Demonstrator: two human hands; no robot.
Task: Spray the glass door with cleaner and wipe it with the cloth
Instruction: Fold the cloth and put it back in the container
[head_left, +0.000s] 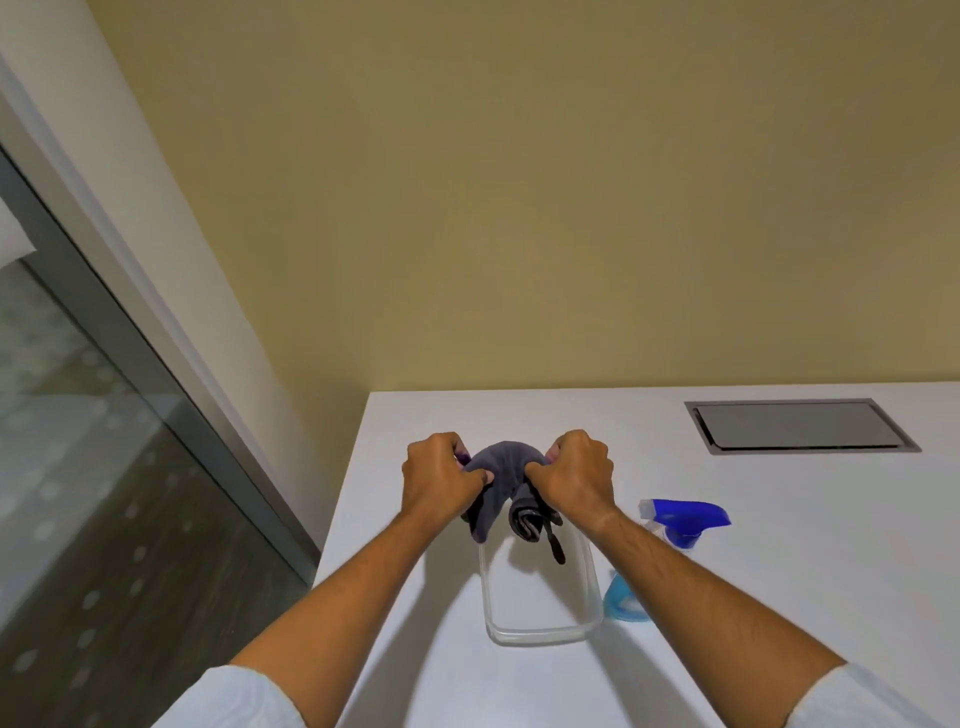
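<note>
Head view takes in, at far left, the glass door (78, 467) with its grey metal frame (171, 384); pale round dots speckle the pane, and a dim floor shows behind it. Next to it comes a white jamb, then a plain yellow wall (519, 182). Below the wall lies a smooth white counter (779, 545), its left edge just beside the frame. Over the counter the left hand (441, 480) is closed on one end of the cloth (501, 462), and the right hand (574, 475) is closed on the other end, so the cloth bridges them in a hump. It is soft dark grey fabric with a trace of purple by the left fingers; its ends hang down rolled, with a thin black strip dangling. Directly under it stands a clear rectangular tub (540, 631) with rounded corners. Right of the tub, half hidden by the right forearm, stands the spray bottle (685, 517): blue trigger head, pale blue liquid in a clear body. Farther right, a flat grey metal hatch (800, 426) is set flush into the counter.
</note>
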